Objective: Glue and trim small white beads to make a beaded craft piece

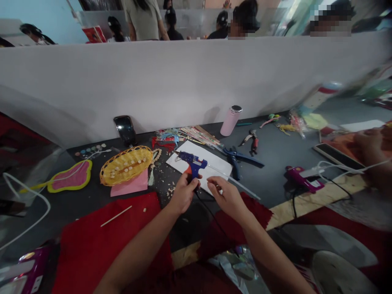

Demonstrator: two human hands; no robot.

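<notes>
A dark table [272, 151] is backed by a white partition [171, 81], beyond which several people are seen in a room with a light blue wall [45, 14]. Its front edge is partly covered by two pieces of red cloth, one left [92, 241] and one right [257, 208]; on the left piece one thin stick [116, 216] is laid.

One blue glue gun [200, 163] is held by its handle in the left hand [184, 191], fingers wrapped around it, above one white sheet [220, 163]; from its rear one clear glue stick [245, 188] juts. The right hand [226, 196] is held near, fingers curled; whether anything is pinched there cannot be told.

One yellow basket [143, 152], with small pale pieces inside, is set partly over one pink paper [131, 185]. One phone [125, 128], one pink bottle [229, 122], one fan [70, 177], one blue cutter [235, 154] and one pair of red-handled pliers [254, 143] are counted. Two purple power strips are seen, one far left [33, 265], one right [295, 173]. Thin strips [199, 135] are piled, too many to count.
</notes>
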